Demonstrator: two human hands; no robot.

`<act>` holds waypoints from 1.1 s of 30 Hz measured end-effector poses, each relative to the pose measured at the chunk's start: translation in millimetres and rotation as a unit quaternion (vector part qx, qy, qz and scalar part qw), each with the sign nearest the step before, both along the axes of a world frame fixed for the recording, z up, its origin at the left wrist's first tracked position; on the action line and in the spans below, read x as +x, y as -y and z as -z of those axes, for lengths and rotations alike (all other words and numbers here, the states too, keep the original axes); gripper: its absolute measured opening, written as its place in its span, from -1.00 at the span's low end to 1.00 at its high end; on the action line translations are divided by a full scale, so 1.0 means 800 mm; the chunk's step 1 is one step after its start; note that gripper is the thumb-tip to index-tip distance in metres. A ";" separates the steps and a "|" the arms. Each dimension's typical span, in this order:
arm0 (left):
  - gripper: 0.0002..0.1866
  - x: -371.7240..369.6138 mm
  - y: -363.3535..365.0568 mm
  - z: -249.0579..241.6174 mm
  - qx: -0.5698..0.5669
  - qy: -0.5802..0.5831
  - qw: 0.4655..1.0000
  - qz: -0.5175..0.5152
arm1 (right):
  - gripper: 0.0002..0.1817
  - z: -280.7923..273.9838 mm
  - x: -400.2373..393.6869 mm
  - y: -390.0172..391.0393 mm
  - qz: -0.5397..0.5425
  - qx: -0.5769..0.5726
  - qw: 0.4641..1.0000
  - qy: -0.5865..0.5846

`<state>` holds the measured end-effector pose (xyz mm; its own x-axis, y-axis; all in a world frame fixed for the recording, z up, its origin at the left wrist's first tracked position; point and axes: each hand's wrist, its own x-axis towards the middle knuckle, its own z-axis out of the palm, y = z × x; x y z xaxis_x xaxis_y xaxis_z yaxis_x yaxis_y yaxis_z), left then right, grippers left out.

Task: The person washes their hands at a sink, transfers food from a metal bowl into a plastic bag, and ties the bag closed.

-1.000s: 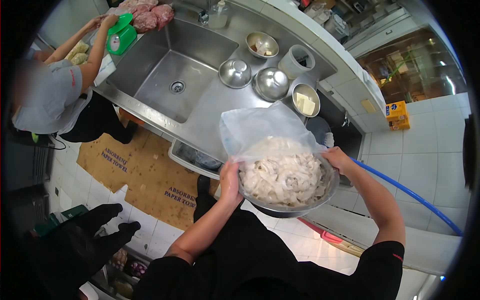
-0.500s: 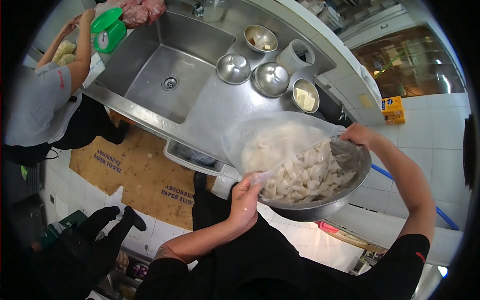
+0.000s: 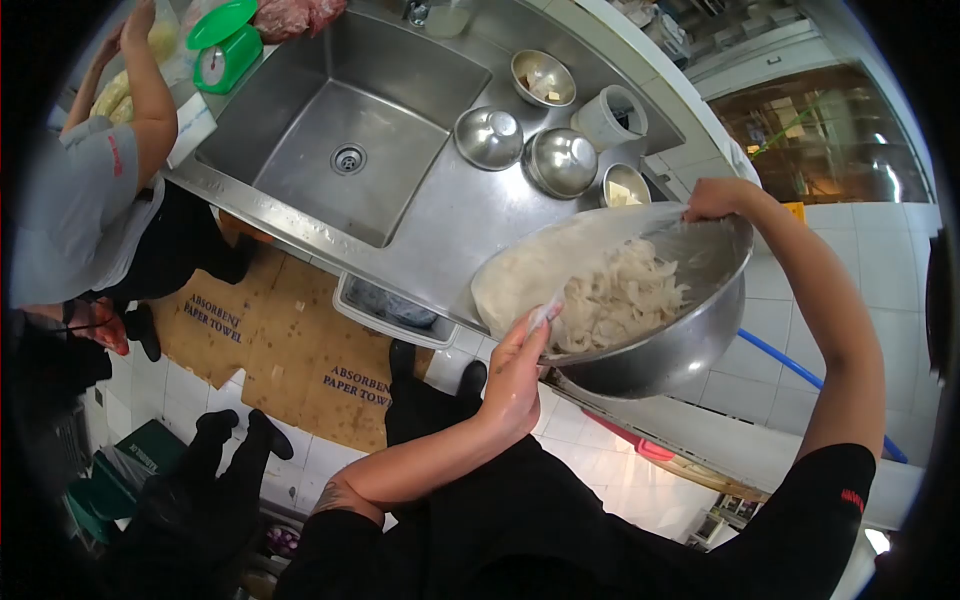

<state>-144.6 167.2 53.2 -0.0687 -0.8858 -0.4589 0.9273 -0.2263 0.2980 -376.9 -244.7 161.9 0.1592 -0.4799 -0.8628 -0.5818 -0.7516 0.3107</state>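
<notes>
A large steel mixing bowl [image 3: 660,365] is tilted toward the counter, its mouth covered partly by a clear plastic bag [image 3: 525,265]. Pale, whitish food strips [image 3: 620,305] lie in the bowl and fill the bag, whose full end rests on the steel counter. My left hand [image 3: 515,375] is closed, pinching the bag's edge at the bowl's near left rim. At the far right rim, my right hand [image 3: 720,198] has its fingers wrapped over the bag's edge and the bowl rim.
Beyond the bag stand two upturned steel bowls [image 3: 488,138], a small bowl with yellowish blocks [image 3: 625,187], another small bowl [image 3: 543,78] and a white tub [image 3: 610,118]. The sink [image 3: 350,110] is to the left. A co-worker [image 3: 90,200] stands by a green scale [image 3: 228,58] and raw meat [image 3: 297,18].
The bowl has tipped further toward the counter, its near side lifted. More strips have slid into the bag. Both hands have moved up with the rim. At far left, a reddish item has come into view.
</notes>
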 end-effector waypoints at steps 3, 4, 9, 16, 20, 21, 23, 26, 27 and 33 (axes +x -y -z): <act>-0.58 0.006 0.002 -0.014 0.027 -0.017 0.999 0.015 | -0.54 -0.008 0.037 0.002 -0.005 -0.002 1.000 -0.001; -0.56 0.002 -0.002 -0.015 0.014 -0.008 1.000 0.027 | -0.54 -0.006 0.048 0.005 -0.018 -0.012 0.999 -0.026; -0.50 0.011 0.000 -0.022 0.057 -0.039 0.994 0.081 | -0.56 -0.001 0.090 0.015 0.042 -0.055 0.997 -0.037; -0.49 -0.040 -0.002 0.019 0.068 -0.043 0.991 0.108 | -0.88 -0.002 0.084 -0.039 0.453 -0.125 0.768 0.436; -0.56 -0.055 -0.010 0.038 0.088 -0.070 0.990 0.089 | -0.76 -0.069 0.141 -0.144 0.502 -0.109 0.713 0.477; -0.58 -0.054 -0.012 0.041 0.079 -0.078 0.989 0.097 | -0.85 -0.083 0.153 -0.166 0.455 -0.134 0.737 0.481; -0.65 -0.047 -0.011 0.035 0.075 -0.071 0.990 0.096 | -0.81 -0.082 0.155 -0.172 0.448 -0.079 0.730 0.509; -0.72 -0.048 -0.012 0.042 0.114 -0.064 0.989 0.071 | -0.40 -0.091 0.202 -0.210 0.388 -0.087 0.776 0.489; -0.72 -0.051 -0.014 0.040 0.115 -0.061 0.989 0.074 | -0.40 -0.079 0.211 -0.223 0.391 -0.086 0.773 0.491; -0.66 -0.119 -0.010 0.083 0.063 -0.165 0.978 0.109 | -0.75 -0.052 0.259 -0.309 0.231 -0.217 0.763 0.563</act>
